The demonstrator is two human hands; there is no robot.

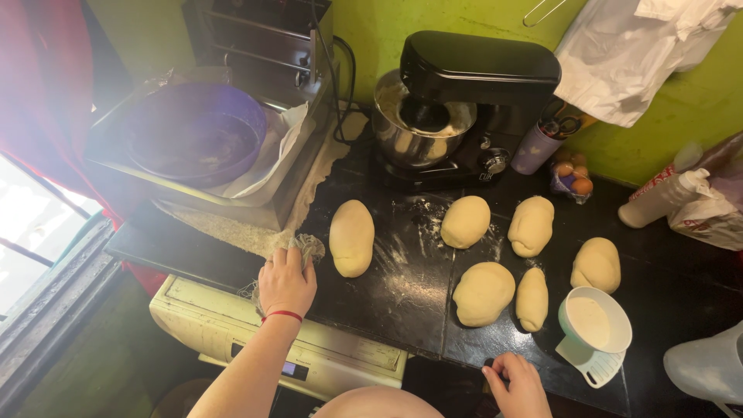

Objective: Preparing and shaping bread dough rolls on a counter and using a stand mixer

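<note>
My left hand (286,282) grips the corner of a thin mesh cloth (255,232) at the left edge of the dark floured worktop (402,271). Just right of it lies an oval dough loaf (351,237). Several more shaped dough pieces lie further right, among them a round one (483,292) and a small upright oval (532,298). My right hand (517,383) rests on the front edge of the worktop with curled fingers, below those pieces and left of a white measuring cup of flour (594,321).
A black stand mixer (464,101) with a steel bowl stands at the back. A purple bowl (193,131) sits on a metal tray at the left. A cup with scissors (542,143), eggs (573,178), a white bottle (662,197) and a clear jug (708,364) stand right.
</note>
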